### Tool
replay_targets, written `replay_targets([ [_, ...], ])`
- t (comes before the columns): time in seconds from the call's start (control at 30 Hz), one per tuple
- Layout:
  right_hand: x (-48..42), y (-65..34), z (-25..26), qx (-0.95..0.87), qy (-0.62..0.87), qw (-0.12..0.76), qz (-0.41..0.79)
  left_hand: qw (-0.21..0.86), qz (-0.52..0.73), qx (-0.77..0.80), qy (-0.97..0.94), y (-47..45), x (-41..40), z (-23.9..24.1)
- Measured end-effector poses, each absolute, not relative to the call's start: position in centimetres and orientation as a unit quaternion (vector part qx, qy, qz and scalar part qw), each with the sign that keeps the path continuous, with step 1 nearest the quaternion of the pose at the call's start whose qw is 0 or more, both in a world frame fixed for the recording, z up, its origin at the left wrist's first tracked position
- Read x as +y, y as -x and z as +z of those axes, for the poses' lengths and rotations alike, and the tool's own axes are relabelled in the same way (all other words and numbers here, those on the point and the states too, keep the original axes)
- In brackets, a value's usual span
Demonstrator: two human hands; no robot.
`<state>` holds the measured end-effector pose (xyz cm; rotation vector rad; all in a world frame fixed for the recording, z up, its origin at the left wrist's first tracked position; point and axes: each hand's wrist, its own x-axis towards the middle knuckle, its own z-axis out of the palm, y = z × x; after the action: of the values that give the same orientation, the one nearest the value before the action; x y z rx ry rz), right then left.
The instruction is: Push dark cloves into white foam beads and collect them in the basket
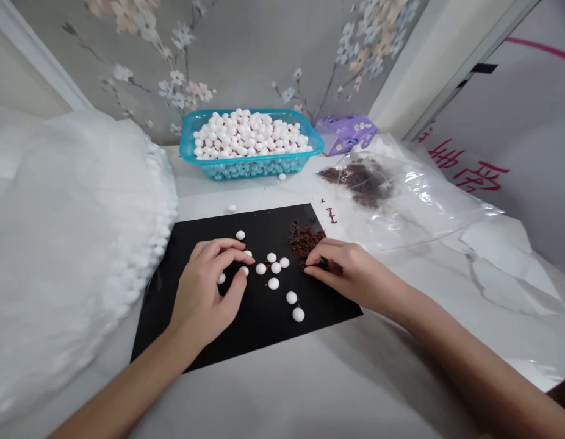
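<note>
My left hand (209, 283) is over the left half of a black mat (250, 332). A small white ball (244, 270) sits between its thumb and index fingertip, and another white ball (248, 253) shows between its fingers. My right hand (344, 268) is at the mat's right side, thumb and index fingertips nearly together on the near edge of a pile of small brown pieces (305, 239). A tiny brown piece seems to be in that pinch, partly hidden. Between the hands lies a cluster of white balls (276, 267), some with brown bits at them. Two more white balls (298, 314) lie nearer me.
A blue plastic basket (252, 167) heaped with white balls stands at the back. Beside it are a purple packet (349, 133) and a clear bag (420, 204) with brown pieces inside. A large white bundle (72, 256) borders the left. Loose balls (232, 208) lie behind the mat.
</note>
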<state>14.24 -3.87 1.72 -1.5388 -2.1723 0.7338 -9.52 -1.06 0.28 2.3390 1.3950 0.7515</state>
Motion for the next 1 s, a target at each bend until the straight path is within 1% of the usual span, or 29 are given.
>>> replay_targets([
  [0.1, -3.9, -14.2, 1.7, -0.767, 0.542, 0.206, 0.274, 0.215, 0.248, 0.48, -0.814, 9.6, -0.6, -0.2],
  [0.2, -4.0, -14.1, 1.5, -0.762, 0.543, 0.212, 0.283, 0.238, 0.226, 0.494, -0.805, 9.5, -0.4, -0.6],
  [0.33, -4.1, -13.8, 1.3, -0.777, 0.53, 0.201, 0.272, 0.225, 0.272, 0.521, -0.777, 9.5, -0.1, -0.8],
  [0.43, -4.2, -13.6, 1.3, -0.8, 0.518, 0.172, 0.249, 0.213, 0.3, 0.541, -0.756, 9.7, 0.1, -0.6],
  [0.57, -4.2, -13.9, 1.4, -0.816, 0.51, 0.152, 0.223, 0.215, 0.302, 0.556, -0.744, 9.7, 0.2, -0.6],
  [0.73, -4.1, -14.4, 1.3, -0.827, 0.49, 0.159, 0.224, 0.175, 0.305, 0.573, -0.74, 9.8, 0.4, -0.7],
  [0.83, -4.1, -14.1, 1.3, -0.807, 0.501, 0.186, 0.252, 0.176, 0.312, 0.583, -0.729, 9.9, 0.5, -0.6],
  [0.9, -4.3, -13.6, 1.2, -0.782, 0.508, 0.233, 0.276, 0.199, 0.335, 0.594, -0.704, 9.8, 0.3, -0.4],
  [1.0, -4.9, -12.3, 0.8, -0.733, 0.512, 0.324, 0.309, 0.27, 0.414, 0.572, -0.655, 9.2, -0.6, -0.1],
])
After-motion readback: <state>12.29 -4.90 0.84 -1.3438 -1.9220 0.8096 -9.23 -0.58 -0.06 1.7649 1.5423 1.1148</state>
